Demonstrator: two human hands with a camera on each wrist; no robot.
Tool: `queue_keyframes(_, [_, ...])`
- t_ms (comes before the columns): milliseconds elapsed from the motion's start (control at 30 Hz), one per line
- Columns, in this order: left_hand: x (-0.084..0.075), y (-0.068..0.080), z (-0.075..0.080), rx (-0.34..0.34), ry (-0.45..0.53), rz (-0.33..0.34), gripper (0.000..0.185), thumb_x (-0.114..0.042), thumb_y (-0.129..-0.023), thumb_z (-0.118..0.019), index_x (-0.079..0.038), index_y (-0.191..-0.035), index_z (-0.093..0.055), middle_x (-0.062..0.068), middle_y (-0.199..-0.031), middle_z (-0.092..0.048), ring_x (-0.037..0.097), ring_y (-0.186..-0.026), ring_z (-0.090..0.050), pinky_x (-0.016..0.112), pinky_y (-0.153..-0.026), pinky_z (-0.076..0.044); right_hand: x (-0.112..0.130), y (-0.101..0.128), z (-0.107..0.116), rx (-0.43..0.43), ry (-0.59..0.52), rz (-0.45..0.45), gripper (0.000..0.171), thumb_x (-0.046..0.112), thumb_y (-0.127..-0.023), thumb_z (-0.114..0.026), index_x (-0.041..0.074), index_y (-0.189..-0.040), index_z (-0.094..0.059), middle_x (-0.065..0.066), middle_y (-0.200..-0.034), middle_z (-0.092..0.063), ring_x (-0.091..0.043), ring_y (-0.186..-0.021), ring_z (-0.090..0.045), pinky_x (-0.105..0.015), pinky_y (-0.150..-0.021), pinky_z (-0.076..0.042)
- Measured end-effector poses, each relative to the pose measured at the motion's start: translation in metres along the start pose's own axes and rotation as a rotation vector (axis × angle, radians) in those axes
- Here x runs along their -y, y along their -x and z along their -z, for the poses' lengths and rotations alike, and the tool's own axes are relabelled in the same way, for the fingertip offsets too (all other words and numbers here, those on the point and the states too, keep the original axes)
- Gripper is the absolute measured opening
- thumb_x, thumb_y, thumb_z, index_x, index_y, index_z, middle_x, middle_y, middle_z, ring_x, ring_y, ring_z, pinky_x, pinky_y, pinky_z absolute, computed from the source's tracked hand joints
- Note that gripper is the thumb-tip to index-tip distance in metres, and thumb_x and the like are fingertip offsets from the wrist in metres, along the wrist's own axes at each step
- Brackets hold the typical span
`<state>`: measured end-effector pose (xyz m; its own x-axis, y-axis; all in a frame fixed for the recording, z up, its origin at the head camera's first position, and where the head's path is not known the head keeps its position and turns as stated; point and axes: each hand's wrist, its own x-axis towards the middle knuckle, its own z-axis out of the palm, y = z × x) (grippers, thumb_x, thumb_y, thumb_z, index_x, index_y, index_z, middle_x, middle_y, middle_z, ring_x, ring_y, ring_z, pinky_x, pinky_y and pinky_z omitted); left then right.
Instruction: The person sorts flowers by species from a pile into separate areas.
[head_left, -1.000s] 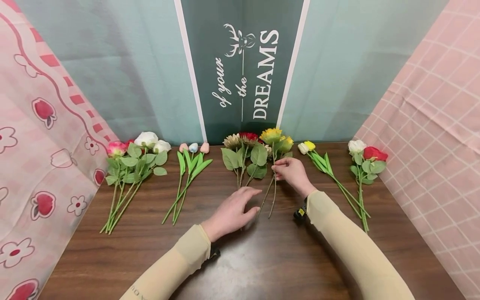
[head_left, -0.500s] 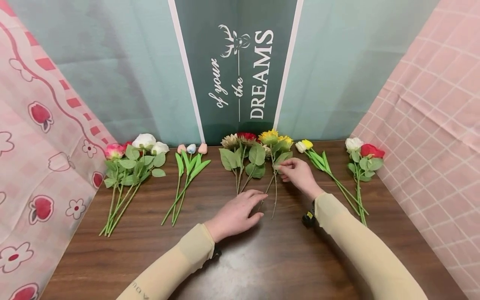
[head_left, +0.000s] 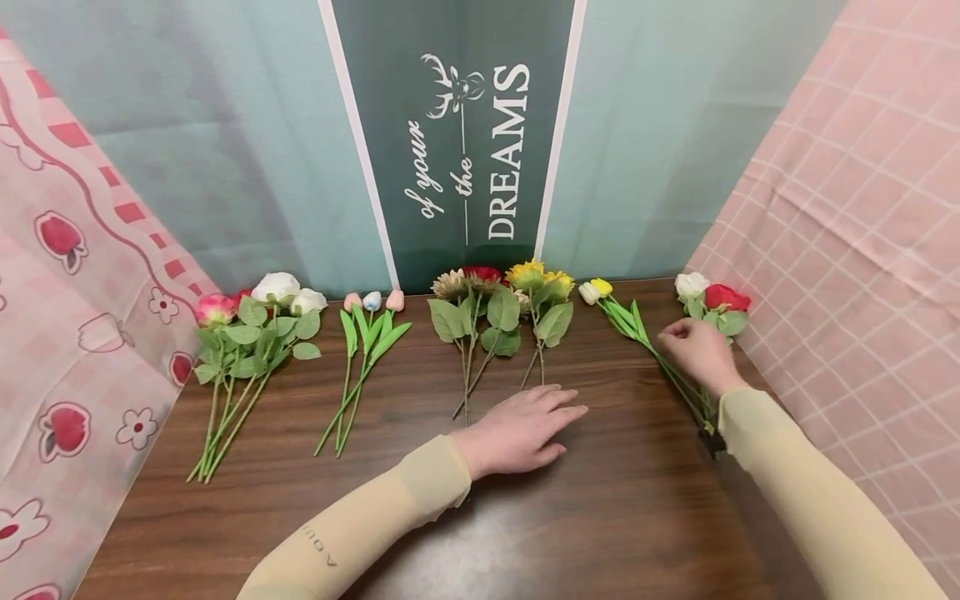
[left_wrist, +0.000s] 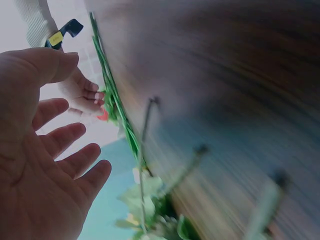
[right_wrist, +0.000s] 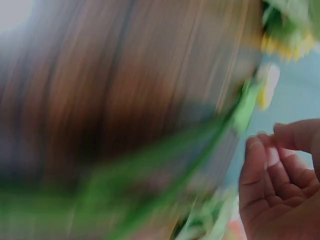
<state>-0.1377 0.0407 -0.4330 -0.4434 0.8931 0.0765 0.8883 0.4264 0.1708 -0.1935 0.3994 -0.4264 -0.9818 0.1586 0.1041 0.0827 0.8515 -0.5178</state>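
My left hand [head_left: 562, 425] lies flat and open on the dark wooden table [head_left: 600, 517], its fingers pointing right just below the stem ends of the sunflower bunch [head_left: 525, 279]. In the left wrist view its palm [left_wrist: 75, 150] is spread and empty. My right hand [head_left: 675, 333] hovers at the far right, between the yellow and white tulips [head_left: 600, 290] and the white and red roses [head_left: 712, 293], over their stems. Its fingers [right_wrist: 270, 165] are loosely curled with nothing seen in them in the blurred right wrist view.
A bunch of pink and white roses [head_left: 255, 308] and some pastel tulips [head_left: 371, 300] lie at the back left. A dark green banner [head_left: 465, 142] hangs behind, with pink cloth walls on both sides.
My right hand let go of the sunflower stem and swung right to the roses and tulips. The left hand slid a little to the right along the table.
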Motion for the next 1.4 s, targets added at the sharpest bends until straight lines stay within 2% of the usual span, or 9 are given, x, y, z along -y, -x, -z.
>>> queue_keyframes(167, [-0.014,-0.014,-0.001,0.016,-0.034,-0.036,0.065,-0.041,-0.103,-0.059,-0.02,-0.16,-0.037,0.006,-0.164,-0.033,0.026,-0.15,-0.03,0.037,-0.122,-0.023,-0.027,0.003,0.019,0.015,0.077,0.005,0.027,0.026,-0.097,-0.066,-0.001,-0.097,-0.072,-0.012,-0.084,-0.07,-0.027,-0.074,-0.06,-0.038,-0.065,-0.045])
queue_keyframes(400, [-0.028,-0.024,-0.004,0.023,-0.029,-0.074,0.064,-0.04,-0.103,-0.06,-0.021,-0.159,-0.038,0.007,-0.163,-0.035,0.025,-0.149,-0.033,0.035,-0.122,-0.025,-0.019,0.005,0.013,0.242,0.115,0.073,0.028,0.029,-0.095,-0.072,0.001,-0.099,-0.075,-0.008,-0.089,-0.072,-0.023,-0.078,-0.063,-0.04,-0.07,-0.05])
queue_keyframes(600, [-0.032,-0.026,-0.007,0.022,-0.027,-0.088,0.062,-0.041,-0.103,-0.059,-0.021,-0.158,-0.041,0.006,-0.162,-0.037,0.025,-0.149,-0.033,0.034,-0.121,-0.026,-0.016,0.007,0.011,0.265,0.149,0.075,0.014,0.016,-0.091,-0.071,0.002,-0.089,-0.073,-0.008,-0.085,-0.07,-0.021,-0.073,-0.058,-0.039,-0.068,-0.048])
queue_keyframes(767, [-0.032,-0.025,-0.01,0.035,-0.018,-0.08,0.061,-0.04,-0.103,-0.059,-0.022,-0.158,-0.041,0.003,-0.163,-0.035,0.024,-0.149,-0.032,0.033,-0.121,-0.024,-0.013,0.008,0.014,0.32,0.186,0.067,0.011,0.014,-0.088,-0.069,0.003,-0.088,-0.069,-0.008,-0.085,-0.067,-0.021,-0.072,-0.056,-0.038,-0.068,-0.047])
queue_keyframes(867, [-0.031,-0.025,-0.011,0.039,-0.005,-0.078,0.061,-0.04,-0.103,-0.058,-0.022,-0.158,-0.04,0.003,-0.163,-0.034,0.023,-0.15,-0.032,0.033,-0.122,-0.023,-0.009,0.009,0.016,0.346,0.2,0.067,0.008,0.012,-0.087,-0.067,0.005,-0.083,-0.066,-0.005,-0.078,-0.062,-0.019,-0.068,-0.052,-0.035,-0.064,-0.043])
queue_keyframes(1033, [-0.031,-0.025,-0.012,0.036,0.003,-0.079,0.061,-0.041,-0.103,-0.059,-0.022,-0.158,-0.041,0.002,-0.163,-0.035,0.023,-0.15,-0.032,0.033,-0.121,-0.024,-0.007,0.015,0.018,0.354,0.198,0.067,0.011,0.011,-0.086,-0.065,0.008,-0.076,-0.063,-0.001,-0.069,-0.054,-0.017,-0.062,-0.047,-0.033,-0.06,-0.038])
queue_keyframes(1100, [-0.029,-0.024,-0.012,0.029,0.007,-0.076,0.06,-0.041,-0.103,-0.059,-0.022,-0.157,-0.042,0.003,-0.162,-0.036,0.022,-0.149,-0.033,0.033,-0.121,-0.025,-0.008,0.018,0.018,0.338,0.189,0.066,0.01,0.012,-0.087,-0.065,0.006,-0.078,-0.065,-0.001,-0.072,-0.057,-0.017,-0.063,-0.048,-0.033,-0.061,-0.04])
queue_keyframes(1267, [-0.022,-0.019,-0.013,0.005,0.06,-0.055,0.058,-0.039,-0.103,-0.06,-0.02,-0.155,-0.045,0.004,-0.16,-0.04,0.02,-0.147,-0.036,0.034,-0.12,-0.028,-0.008,0.027,0.021,0.296,0.132,0.045,0.015,0.014,-0.091,-0.068,0.0,-0.092,-0.073,-0.004,-0.082,-0.067,-0.017,-0.069,-0.054,-0.034,-0.064,-0.046])
queue_keyframes(1400, [-0.011,-0.012,-0.012,-0.008,0.138,-0.019,0.056,-0.038,-0.103,-0.059,-0.019,-0.154,-0.047,0.003,-0.159,-0.042,0.019,-0.146,-0.037,0.034,-0.12,-0.027,0.001,0.034,0.026,0.279,0.015,0.002,0.024,0.013,-0.095,-0.066,-0.008,-0.105,-0.072,-0.006,-0.083,-0.069,-0.015,-0.071,-0.058,-0.032,-0.063,-0.049])
